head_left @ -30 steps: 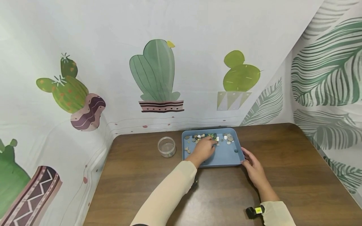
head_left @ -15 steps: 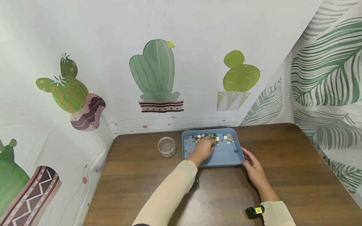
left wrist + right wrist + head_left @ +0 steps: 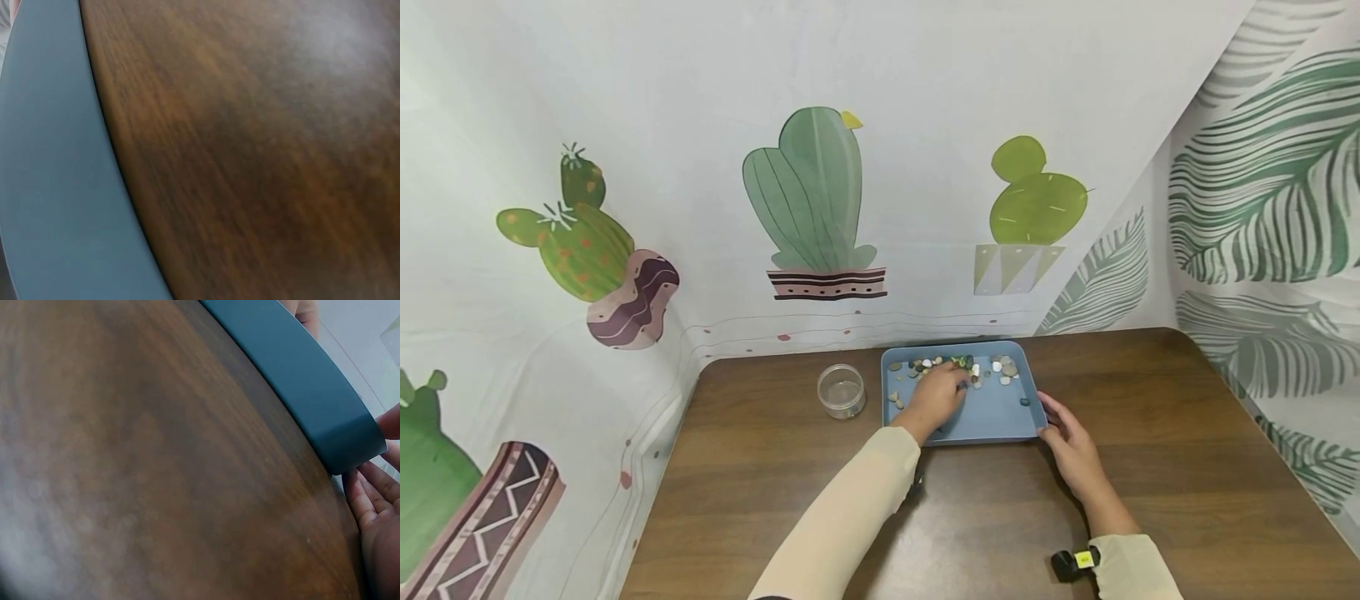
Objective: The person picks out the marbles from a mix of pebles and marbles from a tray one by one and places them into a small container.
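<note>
Clear jar [image 3: 842, 392] left of the blue tray [image 3: 996, 418], both toward the table's [image 3: 1157, 417] far edge. Left hand [image 3: 936, 395] among pebbles [image 3: 1010, 370] — fingertips drawn in slightly since a second ago, grip unclear; pebble handling little advanced. Right hand [image 3: 1077, 454] grips tray's near-right corner — unmoved.

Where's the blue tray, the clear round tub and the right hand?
Blue tray [image 3: 996, 417]: head view, bare floor.
Clear round tub [image 3: 842, 392]: head view, its middle.
Right hand [image 3: 1074, 448]: head view, middle of the hand.
</note>
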Available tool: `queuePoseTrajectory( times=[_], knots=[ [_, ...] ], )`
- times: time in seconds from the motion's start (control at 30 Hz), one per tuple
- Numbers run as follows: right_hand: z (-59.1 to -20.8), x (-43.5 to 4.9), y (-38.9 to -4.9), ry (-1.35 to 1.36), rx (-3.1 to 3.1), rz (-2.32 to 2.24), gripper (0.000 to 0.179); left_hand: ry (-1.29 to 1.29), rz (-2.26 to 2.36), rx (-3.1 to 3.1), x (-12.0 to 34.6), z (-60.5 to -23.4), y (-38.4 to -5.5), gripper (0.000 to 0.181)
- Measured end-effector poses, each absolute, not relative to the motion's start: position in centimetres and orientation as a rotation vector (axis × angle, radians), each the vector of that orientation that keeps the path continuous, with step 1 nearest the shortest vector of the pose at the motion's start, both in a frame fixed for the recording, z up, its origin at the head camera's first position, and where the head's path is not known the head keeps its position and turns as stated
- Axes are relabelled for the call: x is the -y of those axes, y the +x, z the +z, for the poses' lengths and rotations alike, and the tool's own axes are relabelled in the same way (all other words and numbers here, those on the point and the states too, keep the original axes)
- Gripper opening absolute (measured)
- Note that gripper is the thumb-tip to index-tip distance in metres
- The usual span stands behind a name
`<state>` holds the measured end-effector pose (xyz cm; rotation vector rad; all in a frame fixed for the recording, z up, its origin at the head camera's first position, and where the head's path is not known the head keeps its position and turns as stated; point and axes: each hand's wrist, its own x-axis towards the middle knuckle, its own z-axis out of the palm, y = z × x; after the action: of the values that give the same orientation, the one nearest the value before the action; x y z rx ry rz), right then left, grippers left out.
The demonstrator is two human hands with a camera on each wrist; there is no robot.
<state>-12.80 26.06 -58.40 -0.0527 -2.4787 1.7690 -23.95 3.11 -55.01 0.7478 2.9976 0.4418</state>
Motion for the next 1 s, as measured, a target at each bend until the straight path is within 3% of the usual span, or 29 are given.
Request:
queuePoseTrajectory(
  times=[0.57, 1.0],
  knots=[
    [-58.4, -26.0, -12.7, -0.005, 2.459, 1.779, 0.055, 0.723, 0.549, -3.01, -2.5, -55.0, -23.3, 0.023],
    [-58.3, -26.0, -12.7, -0.015, 2.478, 1.771, 0.054, 0.61, 1.034, -2.93, -0.8, -55.1, -22.6, 0.018]
  ],
)
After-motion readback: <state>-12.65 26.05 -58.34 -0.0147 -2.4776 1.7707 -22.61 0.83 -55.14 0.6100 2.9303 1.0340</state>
